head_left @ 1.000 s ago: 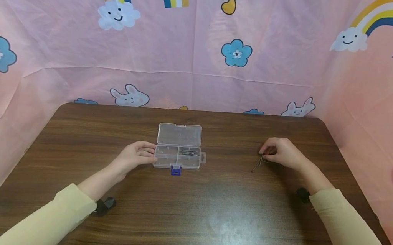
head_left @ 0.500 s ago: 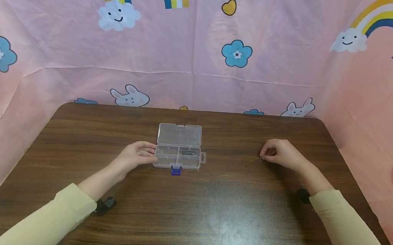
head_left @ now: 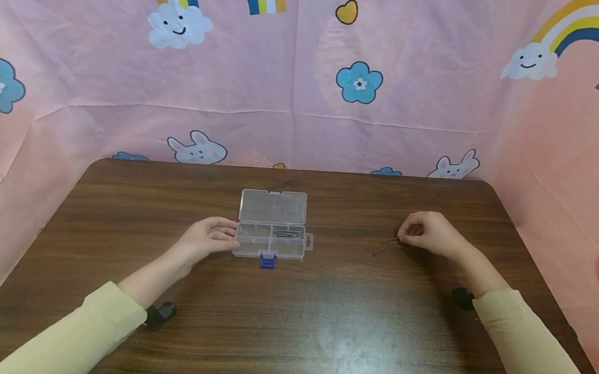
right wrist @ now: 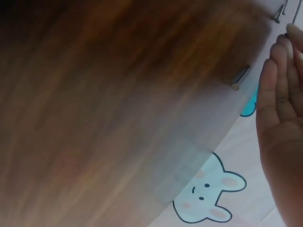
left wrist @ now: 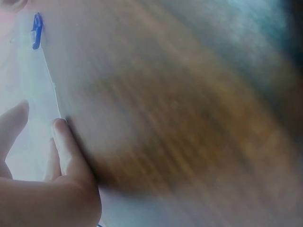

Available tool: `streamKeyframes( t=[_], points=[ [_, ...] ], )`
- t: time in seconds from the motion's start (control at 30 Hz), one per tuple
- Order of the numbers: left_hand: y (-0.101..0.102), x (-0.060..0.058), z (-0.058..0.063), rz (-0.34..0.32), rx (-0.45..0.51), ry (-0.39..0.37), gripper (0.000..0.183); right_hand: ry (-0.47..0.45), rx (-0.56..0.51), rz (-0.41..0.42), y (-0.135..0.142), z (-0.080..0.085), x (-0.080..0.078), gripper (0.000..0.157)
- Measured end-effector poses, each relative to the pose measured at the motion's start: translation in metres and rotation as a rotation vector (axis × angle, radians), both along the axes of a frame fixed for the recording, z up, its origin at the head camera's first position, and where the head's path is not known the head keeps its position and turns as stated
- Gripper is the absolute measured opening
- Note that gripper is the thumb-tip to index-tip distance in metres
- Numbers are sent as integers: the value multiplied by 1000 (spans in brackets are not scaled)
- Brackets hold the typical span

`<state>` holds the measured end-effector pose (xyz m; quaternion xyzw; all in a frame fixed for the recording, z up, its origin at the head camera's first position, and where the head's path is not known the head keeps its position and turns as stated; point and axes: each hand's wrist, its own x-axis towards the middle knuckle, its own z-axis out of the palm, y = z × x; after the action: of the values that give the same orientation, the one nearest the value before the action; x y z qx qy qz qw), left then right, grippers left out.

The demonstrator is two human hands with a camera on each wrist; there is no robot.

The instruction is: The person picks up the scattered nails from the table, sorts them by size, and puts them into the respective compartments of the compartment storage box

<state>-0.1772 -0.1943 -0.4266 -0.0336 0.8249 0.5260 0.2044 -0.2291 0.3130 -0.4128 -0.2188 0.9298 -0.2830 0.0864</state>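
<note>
A clear plastic compartment box (head_left: pixel 252 253) stands with its lid (head_left: pixel 274 207) raised and a blue clasp (head_left: pixel 268 261) in front. Several thin metal nails (head_left: pixel 288 234) lie in its back right compartment. My left hand (head_left: pixel 205 240) touches the box's left end, thumb and fingers extended against it. In the left wrist view, fingers (left wrist: pixel 71 151) lie along the box edge. Over the table at right, my right hand (head_left: pixel 429 232) pinches a nail (head_left: pixel 390 239) between thumb and fingertips. Another nail (head_left: pixel 381 250) slants below it. The right wrist view shows a nail (right wrist: pixel 241 77) below the fingers.
The brown wooden table (head_left: pixel 288 327) has a pink patterned cloth (head_left: pixel 286 92) around its back and sides. A hang tab (head_left: pixel 310 242) sticks out from the box's right end. Dark wrist devices (head_left: pixel 160 315) show beneath both forearms.
The nails at my right fingertips have shifted from hanging steeply to lying flatter and pointing left. The right hand has barely moved. My left hand and the box stay in place.
</note>
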Motion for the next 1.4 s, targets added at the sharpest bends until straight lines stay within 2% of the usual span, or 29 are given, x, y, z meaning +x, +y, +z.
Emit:
streamKeyframes(
  t=[0.27,0.43,0.57,0.67,0.8,1.03,1.4],
  points=[
    [0,1,1,3,-2,-7,62,34,-6,-36,-7,3,-4,1],
    [0,2,1,-3,9,5,63,52,-20,-56,-20,6,-7,11],
    [-1,2,1,-7,8,13,64,40,-45,-63,-34,8,-8,8],
    [-1,2,1,-9,3,17,64,46,-62,-56,-46,9,-10,4],
    [-1,2,1,-6,-3,17,62,59,-92,-35,-61,11,-13,6],
    [0,1,-1,-29,3,60,61,55,-151,1,-90,14,-19,4],
    [1,2,1,-17,10,43,62,68,-201,71,-127,17,-23,6]
  ],
)
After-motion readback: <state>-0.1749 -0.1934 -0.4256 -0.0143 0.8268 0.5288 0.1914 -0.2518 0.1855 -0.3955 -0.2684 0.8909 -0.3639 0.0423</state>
